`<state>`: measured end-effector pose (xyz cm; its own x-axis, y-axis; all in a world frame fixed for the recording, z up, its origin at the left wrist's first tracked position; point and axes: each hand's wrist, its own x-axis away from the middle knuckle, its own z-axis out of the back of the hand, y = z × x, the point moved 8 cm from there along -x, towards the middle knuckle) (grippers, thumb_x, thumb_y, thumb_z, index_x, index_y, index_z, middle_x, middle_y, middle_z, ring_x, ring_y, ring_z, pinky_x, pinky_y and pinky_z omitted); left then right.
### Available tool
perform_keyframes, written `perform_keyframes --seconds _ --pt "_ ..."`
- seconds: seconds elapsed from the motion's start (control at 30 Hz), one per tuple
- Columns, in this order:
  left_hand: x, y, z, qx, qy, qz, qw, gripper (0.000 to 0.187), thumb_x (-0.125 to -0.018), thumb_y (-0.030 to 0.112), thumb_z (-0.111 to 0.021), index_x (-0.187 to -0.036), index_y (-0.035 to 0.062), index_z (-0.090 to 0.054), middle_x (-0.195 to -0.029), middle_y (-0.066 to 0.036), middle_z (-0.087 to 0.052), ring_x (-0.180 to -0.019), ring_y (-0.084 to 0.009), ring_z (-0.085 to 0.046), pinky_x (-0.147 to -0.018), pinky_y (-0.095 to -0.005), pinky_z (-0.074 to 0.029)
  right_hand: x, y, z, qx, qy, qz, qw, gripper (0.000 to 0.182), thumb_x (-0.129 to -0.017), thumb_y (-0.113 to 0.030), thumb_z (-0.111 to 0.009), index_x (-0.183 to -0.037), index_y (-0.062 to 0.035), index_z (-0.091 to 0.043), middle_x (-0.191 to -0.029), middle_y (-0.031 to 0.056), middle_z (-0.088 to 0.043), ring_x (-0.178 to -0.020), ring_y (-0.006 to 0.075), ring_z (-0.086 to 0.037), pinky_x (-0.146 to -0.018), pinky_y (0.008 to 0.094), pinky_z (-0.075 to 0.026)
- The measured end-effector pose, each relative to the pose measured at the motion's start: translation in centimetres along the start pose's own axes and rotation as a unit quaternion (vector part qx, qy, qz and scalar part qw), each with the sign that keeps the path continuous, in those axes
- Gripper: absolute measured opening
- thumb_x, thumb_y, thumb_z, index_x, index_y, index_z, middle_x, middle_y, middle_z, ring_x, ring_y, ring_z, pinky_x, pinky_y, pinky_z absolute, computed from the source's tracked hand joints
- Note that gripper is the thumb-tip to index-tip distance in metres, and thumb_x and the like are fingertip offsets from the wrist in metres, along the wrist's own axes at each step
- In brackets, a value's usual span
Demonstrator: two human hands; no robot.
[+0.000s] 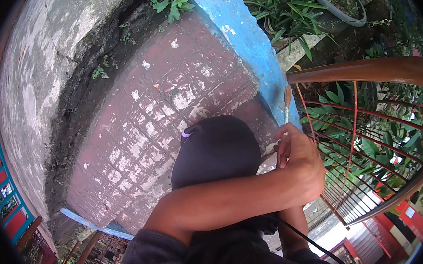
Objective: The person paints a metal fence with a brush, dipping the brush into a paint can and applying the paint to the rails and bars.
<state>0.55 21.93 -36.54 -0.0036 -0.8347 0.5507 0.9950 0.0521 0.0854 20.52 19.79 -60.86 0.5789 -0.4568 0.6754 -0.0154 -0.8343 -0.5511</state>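
Observation:
My left arm reaches across to the right, and my left hand (300,157) has its fingers closed around the lower end of a slim paintbrush (287,105). The brush stands upright, its brownish bristles over the blue-painted edge (257,44) of a raised walkway. My right forearm (293,230) rises from the lower right and passes beneath my left wrist. My right hand is hidden there, so its fingers cannot be made out. Left of my left hand is a dark, cloth-covered rounded shape (218,154), seemingly a bent knee, above the worn reddish grid-patterned floor (141,117).
A brown handrail (366,74) with thin reddish metal bars stands close to the right of my left hand. Beyond it are leafy plants and a grey planter (333,10). A weathered concrete wall (30,106) curves along the left. A black cable (312,243) runs beside my right forearm.

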Motion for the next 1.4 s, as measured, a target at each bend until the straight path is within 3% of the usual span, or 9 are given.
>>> perform_keyframes --seconds 0.23,0.47,0.53,0.73,0.8,1.17,1.27,1.37,1.4 --pt "0.7 -0.1 1.9 0.076 -0.034 -0.047 0.995 0.009 -0.092 0.018 -0.073 -0.088 0.0163 -0.080 -0.069 -0.001 -0.062 -0.058 -0.0226 -0.053 -0.071 -0.0569 -0.045 6.9 -2.2 4.2 -0.025 -0.003 0.035 0.999 0.040 -0.115 -0.036 -0.044 -0.128 -0.0044 -0.066 -0.116 0.0123 -0.073 -0.106 0.0268 -0.069 -0.095 0.0430 -0.057" --pt "-0.4 -1.2 2.2 0.052 -0.078 -0.013 0.996 0.016 -0.094 0.025 -0.073 -0.103 0.0158 -0.083 -0.096 -0.004 -0.076 -0.079 -0.0254 -0.069 -0.074 -0.0561 -0.045 -5.9 -3.8 -6.8 -0.057 0.000 0.107 0.993 0.045 -0.116 -0.040 -0.042 -0.129 -0.0042 -0.067 -0.121 0.0137 -0.074 -0.113 0.0297 -0.072 -0.103 0.0464 -0.059" --pt "-0.5 -1.4 2.1 0.067 -0.090 -0.043 0.993 0.019 -0.095 0.027 -0.073 -0.106 0.0161 -0.083 -0.100 -0.005 -0.077 -0.084 -0.0259 -0.070 -0.075 -0.0563 -0.045 -1.5 -8.6 -9.6 0.228 0.195 0.151 0.942 0.029 -0.115 -0.030 -0.055 -0.117 -0.0037 -0.066 -0.096 0.0071 -0.072 -0.079 0.0142 -0.066 -0.070 0.0294 -0.054" --pt "-0.3 -1.4 1.4 0.100 -0.138 -0.121 0.978 0.025 -0.097 0.033 -0.073 -0.112 0.0170 -0.084 -0.111 -0.006 -0.080 -0.097 -0.0271 -0.074 -0.078 -0.0566 -0.045 -1.6 -7.2 -6.6 0.303 0.210 0.159 0.916 0.043 -0.115 -0.037 -0.051 -0.107 -0.0002 -0.070 -0.097 0.0100 -0.075 -0.088 0.0172 -0.069 -0.081 0.0351 -0.055" --pt "-0.2 -2.2 2.2 0.147 -0.083 -0.084 0.982 0.055 -0.098 0.060 -0.071 -0.096 0.0065 -0.084 -0.096 -0.014 -0.082 -0.096 -0.0365 -0.078 -0.086 -0.0512 -0.049 -1.2 -7.1 -6.6 0.299 0.219 0.165 0.914 0.043 -0.115 -0.038 -0.051 -0.107 -0.0006 -0.070 -0.094 0.0096 -0.074 -0.086 0.0173 -0.067 -0.081 0.0357 -0.054" --pt "-0.1 -1.7 3.0 0.124 -0.138 -0.135 0.973 0.069 -0.100 0.069 -0.063 -0.100 0.0025 -0.084 -0.107 -0.020 -0.081 -0.107 -0.0406 -0.077 -0.094 -0.0524 -0.056 3.6 -10.5 -8.8 0.294 0.287 0.205 0.888 0.046 -0.117 -0.040 -0.048 -0.103 -0.0004 -0.067 -0.080 0.0063 -0.065 -0.077 0.0158 -0.061 -0.073 0.0365 -0.050" --pt "-0.2 -1.1 2.7 0.111 -0.158 -0.147 0.970 0.072 -0.100 0.071 -0.061 -0.102 0.0024 -0.084 -0.109 -0.021 -0.081 -0.109 -0.0418 -0.076 -0.097 -0.0527 -0.056 6.1 -15.1 -12.0 0.340 0.312 0.286 0.840 0.042 -0.118 -0.035 -0.048 -0.102 -0.0004 -0.066 -0.074 0.0103 -0.066 -0.068 0.0232 -0.065 -0.068 0.0398 -0.051" --pt "-0.5 -0.9 2.4 0.101 -0.167 -0.154 0.969 0.073 -0.100 0.071 -0.061 -0.103 0.0024 -0.084 -0.110 -0.022 -0.080 -0.109 -0.0423 -0.076 -0.097 -0.0529 -0.056 7.5 -19.4 -14.9 0.427 0.330 0.329 0.775 0.030 -0.115 -0.026 -0.053 -0.105 -0.0005 -0.065 -0.070 0.0244 -0.065 -0.066 0.0471 -0.068 -0.062 0.0508 -0.050" --pt "-0.6 -0.9 2.4 0.103 -0.171 -0.153 0.968 0.073 -0.100 0.072 -0.061 -0.103 0.0023 -0.084 -0.109 -0.022 -0.080 -0.109 -0.0423 -0.076 -0.097 -0.0531 -0.056 7.4 -20.2 -15.2 0.425 0.331 0.329 0.775 0.030 -0.115 -0.026 -0.053 -0.105 -0.0005 -0.065 -0.070 0.0244 -0.065 -0.066 0.0471 -0.068 -0.062 0.0508 -0.050"
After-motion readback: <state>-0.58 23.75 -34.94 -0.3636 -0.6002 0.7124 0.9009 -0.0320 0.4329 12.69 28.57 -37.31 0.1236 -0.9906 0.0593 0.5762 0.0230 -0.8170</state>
